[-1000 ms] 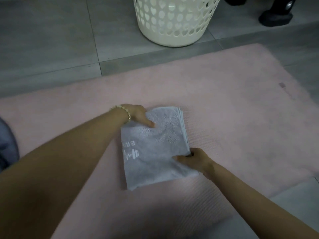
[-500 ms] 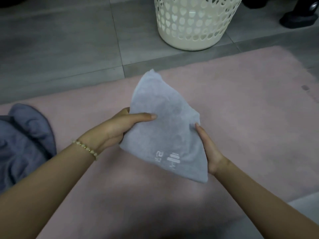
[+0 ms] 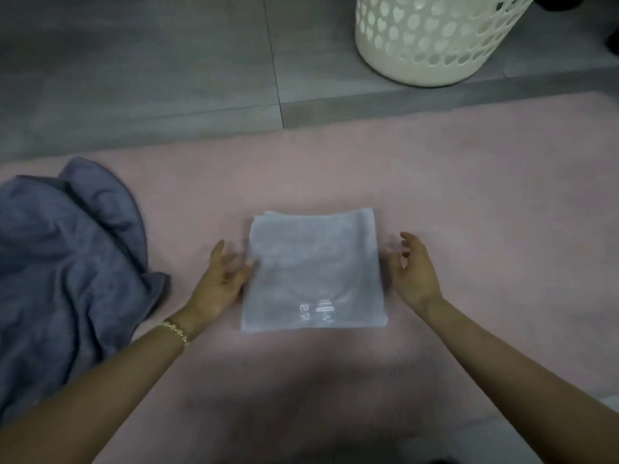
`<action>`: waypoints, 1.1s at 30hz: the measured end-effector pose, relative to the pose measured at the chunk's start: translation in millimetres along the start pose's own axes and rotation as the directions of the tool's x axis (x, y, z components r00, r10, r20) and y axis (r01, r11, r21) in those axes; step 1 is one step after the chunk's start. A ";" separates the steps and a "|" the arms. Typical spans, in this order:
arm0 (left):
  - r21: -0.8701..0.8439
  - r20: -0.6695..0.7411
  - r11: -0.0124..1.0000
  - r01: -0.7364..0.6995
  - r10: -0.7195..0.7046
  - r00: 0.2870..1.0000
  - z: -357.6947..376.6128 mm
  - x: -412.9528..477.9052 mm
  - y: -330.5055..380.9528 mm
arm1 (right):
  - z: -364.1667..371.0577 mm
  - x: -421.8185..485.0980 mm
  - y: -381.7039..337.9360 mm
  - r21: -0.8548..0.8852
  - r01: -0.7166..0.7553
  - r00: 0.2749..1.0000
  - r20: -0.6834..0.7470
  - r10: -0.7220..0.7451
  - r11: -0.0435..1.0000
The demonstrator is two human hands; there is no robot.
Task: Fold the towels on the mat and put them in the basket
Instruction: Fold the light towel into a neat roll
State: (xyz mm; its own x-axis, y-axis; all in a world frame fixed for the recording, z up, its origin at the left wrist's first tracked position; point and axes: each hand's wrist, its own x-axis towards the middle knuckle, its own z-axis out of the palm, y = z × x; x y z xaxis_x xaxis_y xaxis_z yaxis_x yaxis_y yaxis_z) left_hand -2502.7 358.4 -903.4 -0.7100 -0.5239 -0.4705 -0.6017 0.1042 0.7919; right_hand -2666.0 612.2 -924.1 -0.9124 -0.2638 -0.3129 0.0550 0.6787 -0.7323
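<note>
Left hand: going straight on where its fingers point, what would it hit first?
Likely the folded towel; the left hand points up and right at its left edge, close by.

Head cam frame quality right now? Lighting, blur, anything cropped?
Head view: dim, flat light, no glare. The fingers of the left hand and right hand are motion-blurred. The print on the folded towel is smeared and unreadable. A broad soft shadow falls on the mat at bottom centre. The basket is cut off by the top edge.
</note>
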 end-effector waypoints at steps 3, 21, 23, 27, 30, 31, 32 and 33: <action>0.573 0.132 0.694 -0.436 0.447 0.885 10.2 -4.0 -33.9 | 10.5 -20.5 16.7 -0.177 0.359 0.933 0.059 -0.355 0.916; 0.762 0.524 0.121 -0.636 0.462 0.716 51.8 9.9 -51.8 | 26.1 -17.3 34.3 -0.400 0.804 0.583 0.675 -0.452 0.440; 0.746 0.563 0.185 -0.639 0.338 0.754 47.1 7.6 -30.2 | 23.9 -15.6 30.0 -0.395 0.824 0.563 0.649 -0.512 0.406; 0.609 0.655 0.551 -0.570 0.056 0.754 26.5 13.6 12.7 | 9.3 -10.3 -9.2 -0.270 0.667 0.610 0.733 -0.301 0.694; 0.520 0.700 0.741 -0.424 -0.086 0.709 10.6 21.6 45.6 | -8.8 6.4 -49.8 -0.242 0.415 0.529 0.848 -0.016 0.877; 0.492 0.696 0.781 -0.384 -0.087 0.713 5.5 23.3 49.3 | -13.1 11.6 -56.9 -0.264 0.354 0.498 0.865 0.058 0.897; 0.459 0.684 0.819 -0.344 -0.078 0.726 -0.6 25.2 50.4 | -16.2 16.1 -62.3 -0.279 0.279 0.481 0.869 0.118 0.919; 0.402 0.651 0.868 -0.291 -0.048 0.757 -7.1 26.9 48.2 | -17.4 21.4 -63.5 -0.262 0.201 0.474 0.869 0.140 0.944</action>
State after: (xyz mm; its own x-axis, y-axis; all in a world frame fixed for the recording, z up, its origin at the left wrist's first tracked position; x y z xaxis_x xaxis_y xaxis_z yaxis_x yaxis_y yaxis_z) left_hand -2548.3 343.4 -875.1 -0.7474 0.1489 -0.6474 -0.4626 0.5829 0.6680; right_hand -2696.1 575.4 -873.7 -0.0725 -0.6256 -0.7767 -0.2372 0.7673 -0.5959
